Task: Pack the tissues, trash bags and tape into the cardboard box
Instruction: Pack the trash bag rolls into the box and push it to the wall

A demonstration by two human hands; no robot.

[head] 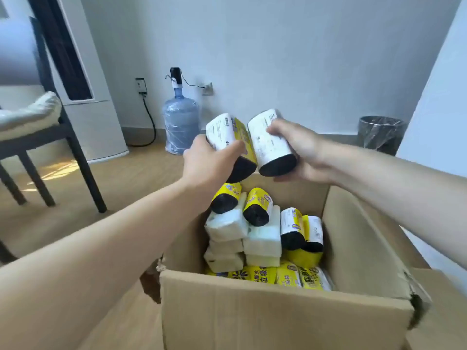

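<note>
Left hand [207,160] and right hand [300,150] each have fingers wrapped around a black trash-bag roll with a white-and-yellow label [228,142] [271,145], side by side above the open brown cardboard box [278,311], long axes tilted, black ends pointing down toward the camera.

Home room: wood floor [141,173], dark chair [38,142] with cushion [30,109] at left, water jug [180,122] with pump at centre, lined bin [380,133] at right.
</note>
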